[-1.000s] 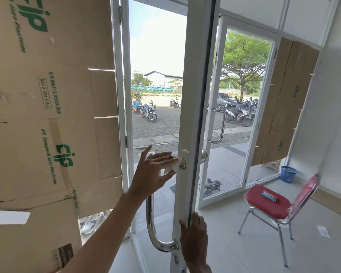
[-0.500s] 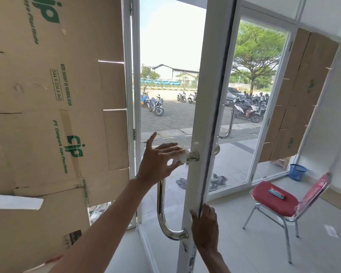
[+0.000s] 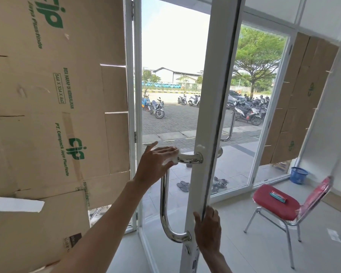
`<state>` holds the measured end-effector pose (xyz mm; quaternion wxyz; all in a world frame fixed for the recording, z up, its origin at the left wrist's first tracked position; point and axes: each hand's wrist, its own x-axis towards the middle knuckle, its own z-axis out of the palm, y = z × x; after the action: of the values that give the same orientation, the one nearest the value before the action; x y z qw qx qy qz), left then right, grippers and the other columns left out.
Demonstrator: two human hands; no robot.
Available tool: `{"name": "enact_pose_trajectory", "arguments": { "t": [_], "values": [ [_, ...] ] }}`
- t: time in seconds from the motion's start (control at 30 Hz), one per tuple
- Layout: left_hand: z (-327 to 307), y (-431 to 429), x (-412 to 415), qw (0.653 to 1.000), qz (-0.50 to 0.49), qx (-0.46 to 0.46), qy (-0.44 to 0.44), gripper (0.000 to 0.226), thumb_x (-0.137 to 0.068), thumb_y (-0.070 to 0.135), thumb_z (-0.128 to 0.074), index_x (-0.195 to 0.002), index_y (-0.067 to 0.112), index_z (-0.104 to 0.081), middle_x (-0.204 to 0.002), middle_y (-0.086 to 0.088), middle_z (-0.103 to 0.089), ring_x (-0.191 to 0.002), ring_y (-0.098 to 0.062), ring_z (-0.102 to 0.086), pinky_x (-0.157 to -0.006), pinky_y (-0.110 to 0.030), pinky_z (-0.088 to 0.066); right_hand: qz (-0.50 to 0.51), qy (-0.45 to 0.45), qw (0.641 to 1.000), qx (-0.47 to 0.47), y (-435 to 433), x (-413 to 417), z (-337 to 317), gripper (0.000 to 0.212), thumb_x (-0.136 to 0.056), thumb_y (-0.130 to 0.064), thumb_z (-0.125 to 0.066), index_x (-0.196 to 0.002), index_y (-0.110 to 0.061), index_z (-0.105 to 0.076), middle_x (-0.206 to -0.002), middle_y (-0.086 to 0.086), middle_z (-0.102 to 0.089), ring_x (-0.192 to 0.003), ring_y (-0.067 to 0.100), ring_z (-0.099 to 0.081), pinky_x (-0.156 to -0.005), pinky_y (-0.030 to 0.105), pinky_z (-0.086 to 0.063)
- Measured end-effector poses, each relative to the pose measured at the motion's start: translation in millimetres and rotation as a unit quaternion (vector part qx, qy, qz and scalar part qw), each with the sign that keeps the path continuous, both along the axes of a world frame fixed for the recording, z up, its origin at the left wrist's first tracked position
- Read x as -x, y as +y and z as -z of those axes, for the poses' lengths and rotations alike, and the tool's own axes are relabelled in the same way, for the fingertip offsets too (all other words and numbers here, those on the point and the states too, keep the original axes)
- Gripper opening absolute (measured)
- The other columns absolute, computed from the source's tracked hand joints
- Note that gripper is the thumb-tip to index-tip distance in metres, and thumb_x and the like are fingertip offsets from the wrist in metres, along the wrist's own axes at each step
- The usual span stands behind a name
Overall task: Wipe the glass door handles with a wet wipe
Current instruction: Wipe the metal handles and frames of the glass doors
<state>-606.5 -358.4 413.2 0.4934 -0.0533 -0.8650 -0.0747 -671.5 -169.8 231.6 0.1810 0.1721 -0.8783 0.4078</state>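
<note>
A white-framed glass door [image 3: 207, 115] stands edge-on in front of me. A chrome U-shaped handle [image 3: 163, 203] is fixed to its left face. My left hand [image 3: 156, 164] presses a white wet wipe [image 3: 170, 160] around the handle's upper bend, near the top mount. My right hand [image 3: 207, 231] lies flat on the door's edge beside the lower mount, holding the door. A second chrome handle [image 3: 231, 125] shows on the other glass door behind.
Flattened cardboard boxes [image 3: 57, 115] cover the wall on the left. A red chair [image 3: 280, 209] with a small packet on its seat stands at the right, a blue basket [image 3: 298, 174] behind it. Sandals lie outside the doorway; motorbikes are parked beyond.
My left hand with the wipe has slid left along the handle's top arm, away from the mount toward the bend. My right hand stays on the door's edge. The camera has shifted.
</note>
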Motion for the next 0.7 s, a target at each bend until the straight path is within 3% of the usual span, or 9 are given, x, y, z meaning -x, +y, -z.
{"name": "enact_pose_trajectory", "arguments": {
  "t": [0.27,0.47,0.7],
  "values": [
    [3,20,6,1.000,0.028,-0.009,0.003,0.037,-0.075,0.032,-0.078,-0.111,0.023,-0.072,-0.113,0.009,-0.070,-0.111,-0.006,-0.062,-0.102,-0.034,-0.040,0.000,0.000,1.000,0.013,-3,-10,-3,0.030,-0.083,-0.019,-0.072,-0.100,0.000,-0.057,-0.092,0.016,-0.059,-0.085,0.038,-0.058,-0.071,0.042,-0.051],
    [9,48,11,0.998,0.010,-0.054,0.038,0.028,-0.074,0.033,-0.078,-0.101,0.024,-0.073,-0.104,0.010,-0.073,-0.100,-0.010,-0.067,-0.090,-0.039,-0.048,-0.006,-0.004,1.000,0.016,-7,-22,-5,0.031,-0.082,-0.024,-0.073,-0.102,-0.005,-0.058,-0.093,0.012,-0.061,-0.085,0.032,-0.061,-0.072,0.040,-0.055],
    [13,51,5,0.995,0.003,-0.086,0.050,0.032,-0.071,0.023,-0.082,-0.102,0.020,-0.074,-0.106,0.006,-0.073,-0.102,-0.011,-0.066,-0.094,-0.048,-0.045,-0.026,-0.034,0.998,0.038,-11,-31,-4,0.036,-0.082,-0.032,-0.072,-0.106,-0.010,-0.056,-0.102,0.008,-0.062,-0.092,0.027,-0.062,-0.080,0.038,-0.055]
  ]
}}
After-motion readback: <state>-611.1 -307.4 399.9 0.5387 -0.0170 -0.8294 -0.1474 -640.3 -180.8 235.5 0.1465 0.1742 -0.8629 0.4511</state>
